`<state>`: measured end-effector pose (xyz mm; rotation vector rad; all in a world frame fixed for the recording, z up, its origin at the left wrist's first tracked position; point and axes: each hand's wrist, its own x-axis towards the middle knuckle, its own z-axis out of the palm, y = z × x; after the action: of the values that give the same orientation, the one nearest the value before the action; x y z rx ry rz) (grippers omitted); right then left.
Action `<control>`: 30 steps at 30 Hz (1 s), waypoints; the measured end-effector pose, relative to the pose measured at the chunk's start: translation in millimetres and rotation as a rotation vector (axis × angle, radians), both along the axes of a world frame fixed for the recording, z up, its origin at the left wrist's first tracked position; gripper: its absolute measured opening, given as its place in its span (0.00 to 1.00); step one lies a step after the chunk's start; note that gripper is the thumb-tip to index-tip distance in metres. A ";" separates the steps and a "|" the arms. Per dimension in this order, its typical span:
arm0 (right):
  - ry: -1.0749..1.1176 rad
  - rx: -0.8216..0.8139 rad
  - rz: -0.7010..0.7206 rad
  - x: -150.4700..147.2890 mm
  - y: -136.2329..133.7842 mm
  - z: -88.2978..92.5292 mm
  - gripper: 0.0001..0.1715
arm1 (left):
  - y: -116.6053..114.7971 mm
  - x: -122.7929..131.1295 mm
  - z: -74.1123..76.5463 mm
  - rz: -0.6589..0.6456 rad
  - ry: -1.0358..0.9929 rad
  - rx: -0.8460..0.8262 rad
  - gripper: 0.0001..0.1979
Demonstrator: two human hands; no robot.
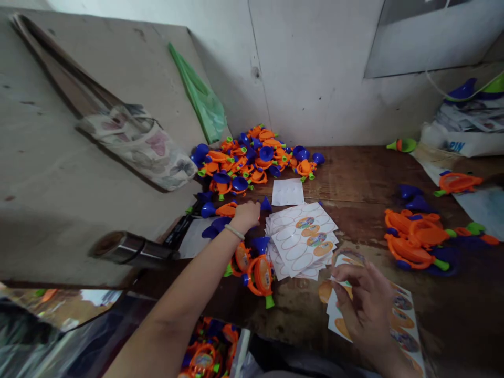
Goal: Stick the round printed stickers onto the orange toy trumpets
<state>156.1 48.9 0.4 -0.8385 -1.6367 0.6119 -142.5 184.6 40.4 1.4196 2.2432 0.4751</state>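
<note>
My left hand (246, 215) reaches forward across the wooden table (354, 178) and closes on an orange and blue toy horn (220, 210) at the near edge of a big pile of the same toys (255, 157). My right hand (360, 299) rests near the front edge on a sheet of oval stickers (405, 315), fingers curled and pinching at a sticker. A fanned stack of mostly peeled sticker sheets (301, 239) lies between the two hands. Two toy horns with stickers on them (255, 270) lie just below my left forearm.
More orange horns (413, 236) lie at the right, with loose blue cones (411, 194) behind them. A white bag (457, 136) sits at the far right. A floral cloth bag (137, 142) and green plastic bag (202, 100) hang at left. A box of finished toys (208, 352) sits below the table edge.
</note>
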 end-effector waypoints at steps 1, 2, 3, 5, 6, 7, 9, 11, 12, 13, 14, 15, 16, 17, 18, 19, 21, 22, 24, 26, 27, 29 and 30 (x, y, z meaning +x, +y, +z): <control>0.010 -0.036 -0.031 1.1 2.4 -0.4 0.14 | -0.4 -0.9 0.5 -0.012 -0.034 0.027 0.14; 0.045 -0.075 -0.057 2.6 5.1 -1.1 0.16 | -2.6 -1.6 1.6 -0.025 -0.076 0.065 0.14; 0.099 -0.111 -0.073 4.3 8.1 -1.9 0.21 | -6.2 -1.7 3.0 -0.039 -0.129 0.115 0.15; 0.223 -0.175 -0.089 7.5 13.7 -2.7 0.38 | -18.0 1.2 4.7 -0.061 -0.264 0.239 0.18; 0.274 -0.208 -0.088 8.6 16.1 -2.2 0.44 | -26.3 5.5 4.0 -0.068 -0.347 0.307 0.20; 0.314 -0.244 -0.079 9.1 17.9 -1.0 0.49 | -36.1 12.2 1.8 -0.070 -0.436 0.374 0.21; 0.376 -0.318 -0.062 7.3 19.3 3.6 0.52 | -60.1 33.7 -7.0 -0.062 -0.624 0.487 0.23; 0.435 -0.379 -0.048 1.4 18.1 10.6 0.54 | -87.1 63.6 -19.2 -0.045 -0.805 0.549 0.26; 0.464 -0.397 -0.042 -2.7 16.8 14.7 0.54 | -100.3 79.9 -25.2 -0.039 -0.882 0.562 0.27; 0.493 -0.407 -0.037 -7.2 15.2 19.1 0.54 | -112.6 95.7 -30.5 -0.035 -0.958 0.568 0.28; 0.521 -0.414 -0.029 -11.8 13.6 23.4 0.54 | -123.5 110.3 -34.6 -0.025 -1.086 0.573 0.29; 0.547 -0.422 -0.019 -16.2 11.9 27.7 0.54 | -132.7 122.8 -37.6 -0.015 -1.255 0.567 0.30; 0.570 -0.430 -0.007 -20.0 10.4 31.7 0.53 | -140.0 132.9 -39.6 -0.016 -1.381 0.555 0.32; 0.587 -0.440 0.006 -23.2 9.0 35.2 0.53 | -145.6 140.5 -40.9 -0.030 -1.484 0.540 0.34; 0.597 -0.447 0.014 -25.6 7.8 38.2 0.53 | -149.6 145.6 -41.8 -0.057 -1.543 0.531 0.35; 0.603 -0.446 0.014 -27.4 6.7 40.4 0.52 | -152.2 148.6 -42.7 -0.093 -1.552 0.535 0.35; 0.599 -0.415 -0.012 -29.2 4.6 42.8 0.51 | -154.5 150.6 -44.9 -0.173 -1.519 0.586 0.31; 0.591 -0.395 -0.029 -29.5 3.6 43.1 0.51 | -154.8 150.5 -46.1 -0.210 -1.488 0.624 0.29; 0.571 -0.369 -0.055 -29.5 1.4 43.1 0.51 | -154.2 150.0 -48.1 -0.266 -1.403 0.699 0.26; 0.546 -0.363 -0.065 -29.3 -0.9 43.1 0.51 | -153.0 150.1 -48.4 -0.300 -1.309 0.763 0.24; 0.532 -0.362 -0.072 -29.1 -1.9 43.3 0.51 | -152.2 150.4 -48.0 -0.308 -1.262 0.792 0.24; 0.497 -0.351 -0.090 -28.9 -3.6 43.9 0.51 | -150.5 150.9 -46.3 -0.322 -1.174 0.844 0.23; 0.482 -0.344 -0.095 -28.7 -4.1 44.3 0.50 | -149.8 151.1 -45.4 -0.324 -1.141 0.859 0.22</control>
<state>127.4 44.8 44.7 -0.9229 -1.0646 0.9623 8.6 34.8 -5.0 1.2554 0.8692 1.7134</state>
